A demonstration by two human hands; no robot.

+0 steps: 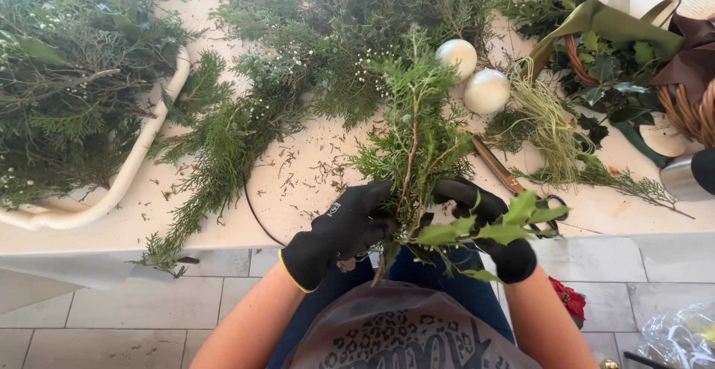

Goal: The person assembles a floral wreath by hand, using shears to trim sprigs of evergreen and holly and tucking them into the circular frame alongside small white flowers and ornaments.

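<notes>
Grey tile floor below, white table [313, 183] littered with needle debris. At near table edge: left hand [339, 231] and right hand [495, 227], both black-gloved, clamped around stems of evergreen bundle [413, 142], holly sprig [495, 227] pinched in right. Bundling step, probably; binding needs firm grip. Just beyond bundle: scissors [499, 169], two pale ornaments [473, 75]. Far left of bundle: tub of greens [112, 190].

- Black fabric glove with yellow cuff on left hand [344, 229]
- Green cedar sprig bundle [414, 140]
- 2 pearly white round ornaments [485, 90]
- Brown woven wicker basket [689, 112]
- Grey leopard-patterned apron [406, 329]
</notes>
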